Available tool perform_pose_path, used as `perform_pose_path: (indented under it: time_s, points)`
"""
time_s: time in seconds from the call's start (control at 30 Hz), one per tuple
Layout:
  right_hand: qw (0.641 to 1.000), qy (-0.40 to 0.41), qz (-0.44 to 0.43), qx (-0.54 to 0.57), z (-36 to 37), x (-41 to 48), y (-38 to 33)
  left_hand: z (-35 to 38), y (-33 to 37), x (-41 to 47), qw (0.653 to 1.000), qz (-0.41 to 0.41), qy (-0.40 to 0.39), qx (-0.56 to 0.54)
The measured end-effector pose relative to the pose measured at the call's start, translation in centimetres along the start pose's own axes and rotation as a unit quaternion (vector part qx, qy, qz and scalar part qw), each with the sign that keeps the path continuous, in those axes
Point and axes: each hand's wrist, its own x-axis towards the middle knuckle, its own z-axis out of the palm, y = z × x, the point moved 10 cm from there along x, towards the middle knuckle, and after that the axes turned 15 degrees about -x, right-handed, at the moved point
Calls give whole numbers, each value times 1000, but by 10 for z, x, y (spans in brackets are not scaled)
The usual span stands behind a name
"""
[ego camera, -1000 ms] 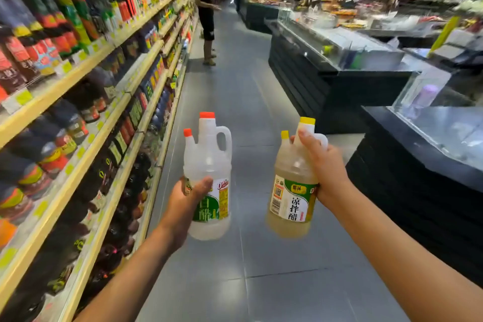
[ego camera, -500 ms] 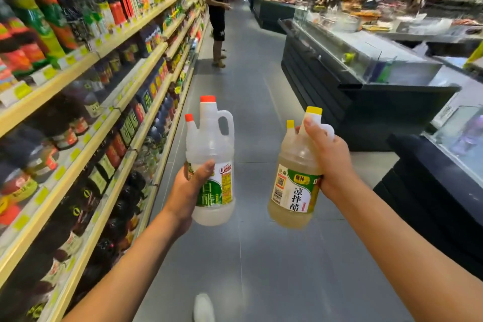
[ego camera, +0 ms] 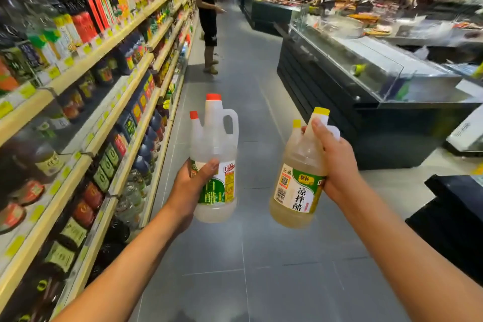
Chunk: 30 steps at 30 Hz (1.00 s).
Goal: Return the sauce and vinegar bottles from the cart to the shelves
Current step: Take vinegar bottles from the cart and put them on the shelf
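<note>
My left hand [ego camera: 187, 188] grips a clear white-vinegar bottle [ego camera: 215, 144] with red caps and a green label round its lower body. My right hand [ego camera: 337, 162] holds a pale yellow vinegar bottle [ego camera: 295, 191] with yellow caps by its handle and neck. Both bottles hang upright over the grey aisle floor, side by side and apart. The shelves [ego camera: 104, 102] of dark sauce and vinegar bottles run along my left. No cart is in view.
A person in black [ego camera: 207, 15] stands further down the aisle beside the shelves. A dark chest freezer with a glass lid [ego camera: 366, 91] lines the right side. A black counter [ego camera: 454, 219] juts in at the near right. Grey floor [ego camera: 251, 269] lies between.
The view has advanced along the aisle; the person in black and the freezer look nearer. Both hands keep the same hold on their bottles, carried slightly higher.
</note>
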Motion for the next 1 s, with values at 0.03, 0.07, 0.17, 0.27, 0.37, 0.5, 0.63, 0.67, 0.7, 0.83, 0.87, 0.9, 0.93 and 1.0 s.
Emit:
perform_pose_path:
  time_s: [0.03, 0.07, 0.17, 0.27, 0.37, 0.5, 0.63, 0.67, 0.7, 0.83, 0.87, 0.9, 0.93, 1.0]
  points:
    - [1000, 2, -2, -2, 5, 17, -3, -1, 1, 19, 1000, 0, 1, 0]
    - [1000, 4, -4, -6, 10, 35, -4, -1, 2, 39, 1000, -1, 0, 1]
    - [1000, 8, -7, -13, 23, 91, -4, 2, 2, 98, 1000, -3, -3, 0]
    - [1000, 6, -9, -25, 37, 154, -2, 3, 0, 159, 1000, -1, 13, -2]
    - [1000, -4, -14, -26, 51, 221, -4, 5, 1, 220, 1000, 10, 28, 4]
    - [999, -38, -15, -24, 79, 303, -9, 0, 2, 289, 998, 27, 62, -5]
    - [998, -60, -8, -31, 115, 370, -14, -14, 10, 344, 995, 42, 96, -5]
    - [997, -66, -4, -27, 124, 385, -14, -18, 12, 356, 994, 41, 104, -6]
    - [997, -72, -1, -24, 132, 399, -14, -23, 13, 369, 993, 40, 110, -6]
    - [995, -98, -3, -21, 171, 448, -17, -51, 19, 416, 989, 43, 137, -19]
    - [994, -104, -5, -22, 183, 459, -18, -60, 22, 427, 988, 49, 146, -21]
    - [993, -112, -9, -24, 195, 470, -20, -69, 25, 438, 987, 55, 150, -18]
    - [992, -119, -12, -27, 208, 480, -22, -78, 29, 449, 986, 61, 153, -9]
    - [990, -139, -21, -29, 239, 500, -25, -100, 39, 471, 983, 68, 169, 0]
